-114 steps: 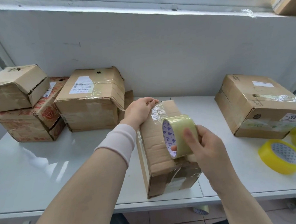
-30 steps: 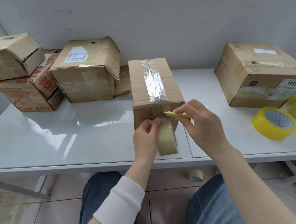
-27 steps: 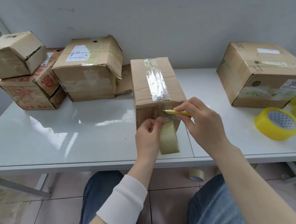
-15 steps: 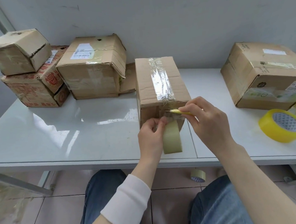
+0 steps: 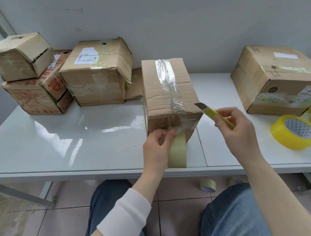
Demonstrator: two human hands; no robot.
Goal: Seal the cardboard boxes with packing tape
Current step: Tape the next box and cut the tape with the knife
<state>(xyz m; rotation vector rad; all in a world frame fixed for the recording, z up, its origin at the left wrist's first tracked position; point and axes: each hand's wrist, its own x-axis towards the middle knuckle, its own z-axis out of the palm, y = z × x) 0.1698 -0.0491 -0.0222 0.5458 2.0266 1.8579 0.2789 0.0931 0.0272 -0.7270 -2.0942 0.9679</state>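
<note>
**At counter centre: box taped along the seam, knife clear of the near corner**

At 12 o'clock on the counter (image 5: 80, 139) stands the box (image 5: 167, 92), its long side running away from the person. A tape strip (image 5: 165, 74) runs down the top seam and over the near edge, where it is wrinkled.

Left grip (image 5: 155, 150): at 6 o'clock of the box, close to its near face. It pinches the tape roll (image 5: 177, 152) between thumb and fingers, with the roll on edge. Forearm enters from 7 o'clock.

Right grip (image 5: 236, 129): at 4 o'clock of the box, curled round a yellow knife (image 5: 214, 114). The blade is out, with its tip just beside the near right corner. Forearm enters from 5 o'clock.

Strip severed from the roll? Cannot tell.

Handling, judged: the cardboard is worn and creased, probably light, and soft at the corners. Hold it by the flat side faces, not the seam. The film is thin and clingy and will fold on itself unless kept taut.

A spare yellow roll (image 5: 294, 132) lies at 3 o'clock. Stacked boxes (image 5: 41, 78) sit at 10 o'clock.
</note>
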